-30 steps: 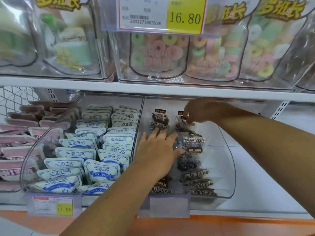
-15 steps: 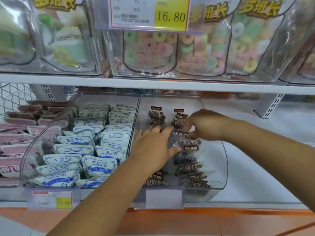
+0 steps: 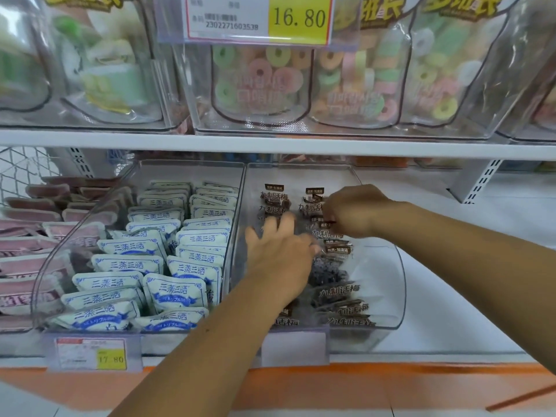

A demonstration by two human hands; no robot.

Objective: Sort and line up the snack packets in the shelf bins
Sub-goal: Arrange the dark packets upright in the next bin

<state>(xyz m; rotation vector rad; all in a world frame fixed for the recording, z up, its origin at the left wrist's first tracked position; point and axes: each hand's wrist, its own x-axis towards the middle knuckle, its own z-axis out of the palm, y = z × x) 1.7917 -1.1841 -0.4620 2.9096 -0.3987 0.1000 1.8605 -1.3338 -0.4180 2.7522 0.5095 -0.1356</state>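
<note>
Left hand [image 3: 279, 254] & right hand [image 3: 358, 212] are both bare, w/ bare wrists. Left forearm [image 3: 210, 341] & right forearm [image 3: 466, 254] are bare too, uncovered right to the frame edge, smooth & slim. Left-hand fingertips [image 3: 287, 219] are blurred, so nail detail can't be made out.

Left hand [image 3: 279, 257] covers the dark plum packets [image 3: 340, 293] beneath it, fingers [image 3: 287, 222] smeared by blur. Right hand [image 3: 358, 213] pinches among them, the grip hidden behind its knuckles. Lower price tag [image 3: 90, 355]: small print unreadable. Pink packets [image 3: 27, 245] run off the left edge.
</note>
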